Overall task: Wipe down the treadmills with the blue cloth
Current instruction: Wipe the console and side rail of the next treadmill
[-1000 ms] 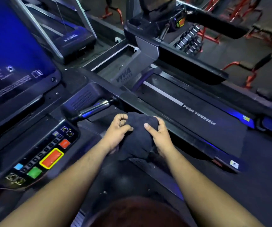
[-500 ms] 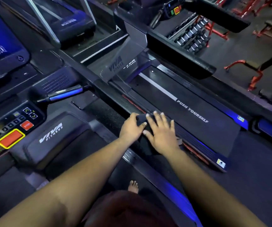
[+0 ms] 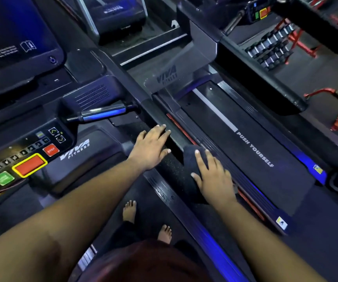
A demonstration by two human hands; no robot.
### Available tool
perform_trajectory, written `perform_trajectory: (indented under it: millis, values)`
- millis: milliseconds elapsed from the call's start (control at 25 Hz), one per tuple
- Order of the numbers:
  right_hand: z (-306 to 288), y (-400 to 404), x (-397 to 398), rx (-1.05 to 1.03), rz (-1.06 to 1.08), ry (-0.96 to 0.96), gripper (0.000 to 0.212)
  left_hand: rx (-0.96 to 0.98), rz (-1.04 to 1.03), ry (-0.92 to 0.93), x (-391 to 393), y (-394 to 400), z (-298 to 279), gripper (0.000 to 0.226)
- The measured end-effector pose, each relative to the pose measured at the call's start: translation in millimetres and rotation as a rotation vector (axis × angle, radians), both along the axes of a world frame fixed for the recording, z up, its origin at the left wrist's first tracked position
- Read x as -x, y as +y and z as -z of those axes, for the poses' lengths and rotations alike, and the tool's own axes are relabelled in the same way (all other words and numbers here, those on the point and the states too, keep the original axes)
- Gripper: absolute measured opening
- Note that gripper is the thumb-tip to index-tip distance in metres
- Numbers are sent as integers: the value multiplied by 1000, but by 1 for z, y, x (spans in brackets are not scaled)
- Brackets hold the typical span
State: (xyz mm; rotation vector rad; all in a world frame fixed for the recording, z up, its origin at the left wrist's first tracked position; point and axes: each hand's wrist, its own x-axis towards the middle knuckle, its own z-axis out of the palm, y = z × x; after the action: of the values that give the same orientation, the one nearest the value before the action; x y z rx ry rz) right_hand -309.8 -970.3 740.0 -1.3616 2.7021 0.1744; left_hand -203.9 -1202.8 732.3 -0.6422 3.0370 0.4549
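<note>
Nearest the person, two bare feet (image 3: pixel 129 210) stand on the dark deck, on the near side of the side rail (image 3: pixel 245 186) that serves here as the landmark. That rail belongs to the neighbouring treadmill and runs as a long diagonal from close by on the right up and away to the left. The right hand (image 3: pixel 215 178) lies flat on the cloth (image 3: pixel 192 159), fingers straight and spread, pressing it down rather than gripping it. The cloth looks nearly black in this light; it is bunched over the near edge of the rail, partly draping toward the person. The left hand (image 3: pixel 152 147) is just up the rail from the cloth, apart from it, fingers straight and relaxed, resting on the black handrail (image 3: pixel 158 110) beside the rail and holding nothing. The right hand is thus the working one, and the cloth sits under it with the rail's long axis stretching both ways from it. A sweep along that axis, away toward the far left or back toward the near right, looks like the likely next stroke. Beyond the rail lies the running belt (image 3: pixel 265 159) printed "PUSH YOURSELF", and farther off a rack of dumbbells (image 3: pixel 270 49).
</note>
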Motion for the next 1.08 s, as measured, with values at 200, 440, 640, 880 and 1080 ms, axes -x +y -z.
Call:
perform_trajectory:
  millis: [200, 440, 640, 880, 1080]
  values:
    - [2, -83, 6, 12, 0, 22, 73, 65, 75, -28, -1, -54, 7, 76]
    - [2, -201, 14, -12, -60, 5, 78, 145, 52, -103, -13, -132, 11, 86]
    - [-6, -159, 10, -33, -50, 0, 77, 146, 89, -89, -14, -154, 18, 93]
    - [4, -277, 9, -33, -76, 18, 80, 93, -6, -46, -14, -158, 19, 102]
    - [3, -209, 12, -185, -291, 155, 83, 195, 31, -157, -19, -178, 10, 100]
